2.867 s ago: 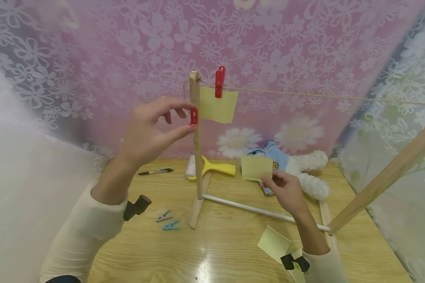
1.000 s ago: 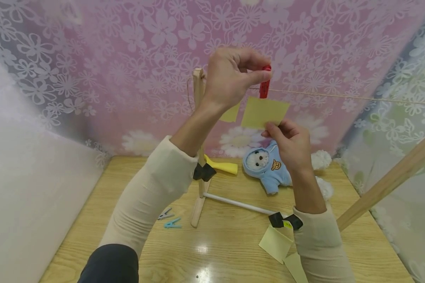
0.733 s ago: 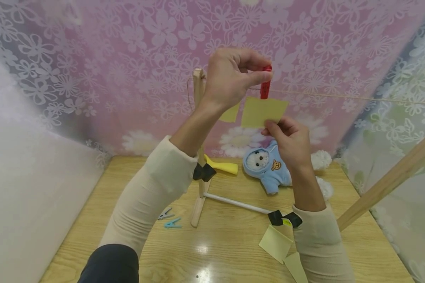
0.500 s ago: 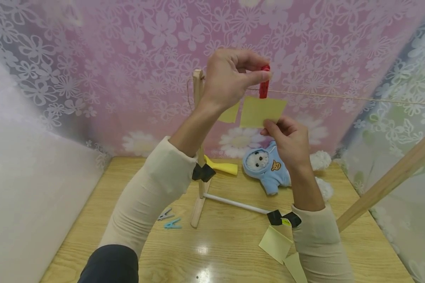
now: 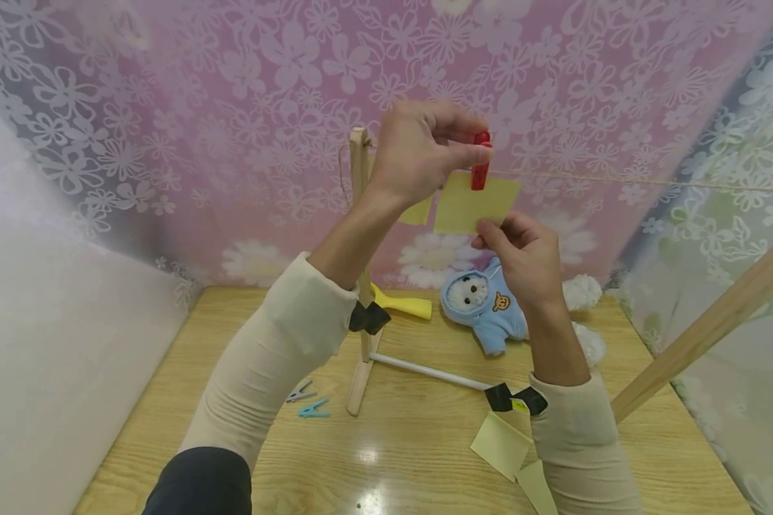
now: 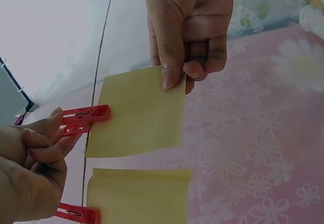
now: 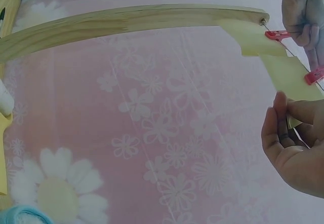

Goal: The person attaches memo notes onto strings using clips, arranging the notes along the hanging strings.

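Observation:
My left hand (image 5: pixel 419 154) pinches a red clothespin (image 5: pixel 479 175) whose tip overlaps the top edge of a yellow paper sheet (image 5: pixel 457 207). In the left wrist view this clothespin (image 6: pixel 93 114) straddles the string (image 6: pixel 99 51) and the sheet's edge. My right hand (image 5: pixel 528 257) pinches the same sheet at its lower right corner, thumb in front. Beside it a second yellow sheet (image 6: pixel 136 198) hangs from the string under another red clothespin (image 6: pixel 81 214); in the head view my left hand hides most of that pair.
A wooden post (image 5: pixel 359 161) carries the string's left end; another post (image 5: pixel 715 329) slants at right. On the table (image 5: pixel 412 458) lie two clothespins (image 5: pixel 313 408), more yellow sheets (image 5: pixel 501 443), a yellow-handled roller (image 5: pixel 409 305) and a plush toy (image 5: pixel 483 300) in blue.
Both hands came up to the string with the clothespin and sheet. In the last half second my left hand has lowered the clothespin, so its tip now overlaps the sheet.

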Available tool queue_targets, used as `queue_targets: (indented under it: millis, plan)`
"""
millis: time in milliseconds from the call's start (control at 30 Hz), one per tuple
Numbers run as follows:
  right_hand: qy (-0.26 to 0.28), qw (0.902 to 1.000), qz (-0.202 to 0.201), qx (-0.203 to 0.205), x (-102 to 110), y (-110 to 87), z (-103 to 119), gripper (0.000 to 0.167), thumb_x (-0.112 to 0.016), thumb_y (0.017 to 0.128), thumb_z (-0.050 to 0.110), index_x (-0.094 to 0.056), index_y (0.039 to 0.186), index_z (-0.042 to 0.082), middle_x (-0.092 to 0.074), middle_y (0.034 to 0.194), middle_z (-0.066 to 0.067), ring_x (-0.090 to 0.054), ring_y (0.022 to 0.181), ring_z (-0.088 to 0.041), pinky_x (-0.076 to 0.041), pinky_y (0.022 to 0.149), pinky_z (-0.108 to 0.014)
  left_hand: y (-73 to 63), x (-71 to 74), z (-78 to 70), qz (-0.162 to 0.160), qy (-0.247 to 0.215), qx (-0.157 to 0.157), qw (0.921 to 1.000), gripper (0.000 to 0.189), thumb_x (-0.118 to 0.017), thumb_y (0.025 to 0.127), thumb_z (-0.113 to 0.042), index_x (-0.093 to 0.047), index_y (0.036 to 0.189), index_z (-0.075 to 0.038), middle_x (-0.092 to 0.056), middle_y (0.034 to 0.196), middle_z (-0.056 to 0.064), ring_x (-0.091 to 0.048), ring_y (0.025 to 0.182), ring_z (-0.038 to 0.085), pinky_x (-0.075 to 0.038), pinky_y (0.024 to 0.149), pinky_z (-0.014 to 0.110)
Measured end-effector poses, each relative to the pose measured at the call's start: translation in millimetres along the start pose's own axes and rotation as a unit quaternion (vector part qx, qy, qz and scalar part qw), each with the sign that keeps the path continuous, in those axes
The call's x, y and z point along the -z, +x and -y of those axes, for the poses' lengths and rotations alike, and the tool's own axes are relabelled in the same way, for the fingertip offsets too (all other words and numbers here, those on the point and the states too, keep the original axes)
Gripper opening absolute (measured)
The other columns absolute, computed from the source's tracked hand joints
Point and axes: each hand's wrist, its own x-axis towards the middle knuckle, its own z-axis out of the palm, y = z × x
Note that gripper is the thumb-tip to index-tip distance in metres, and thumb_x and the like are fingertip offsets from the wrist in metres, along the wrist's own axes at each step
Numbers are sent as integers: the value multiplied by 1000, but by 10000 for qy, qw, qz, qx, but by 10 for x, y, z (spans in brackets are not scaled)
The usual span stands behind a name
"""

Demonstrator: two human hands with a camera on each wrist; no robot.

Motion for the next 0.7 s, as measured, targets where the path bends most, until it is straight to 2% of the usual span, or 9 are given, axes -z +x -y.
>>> queue_targets:
  millis: [167, 467, 700]
  plan:
    - [15, 10000, 50, 0, 7, 0, -13, 10, -66, 87, 6, -70, 95, 1, -67, 73, 2, -64, 66, -9, -54, 72, -19, -1, 1, 4, 150, 26, 228, 9996, 24, -79, 77, -12, -74, 101, -8, -72, 92, 5, -59, 63, 18, -43, 48, 22]
    - [62, 9999, 109, 19, 9, -1, -4, 10, -66, 87, 4, -70, 96, 1, -67, 76, 3, -65, 67, -9, -54, 72, -18, -9, 1, -13, 286, 100, 348, 9989, 30, -77, 79, -14, -72, 108, -9, -73, 99, 2, -60, 65, 19, -46, 49, 24]
    - [34, 9999, 134, 24, 0, -10, 8, 10, -63, 89, 2, -69, 97, 3, -67, 74, 1, -65, 68, -10, -55, 70, -20, -8, 6, -6, 376, 129, 383, 9985, 32, -74, 82, -12, -69, 114, -8, -71, 109, 2, -66, 74, 14, -45, 49, 22]
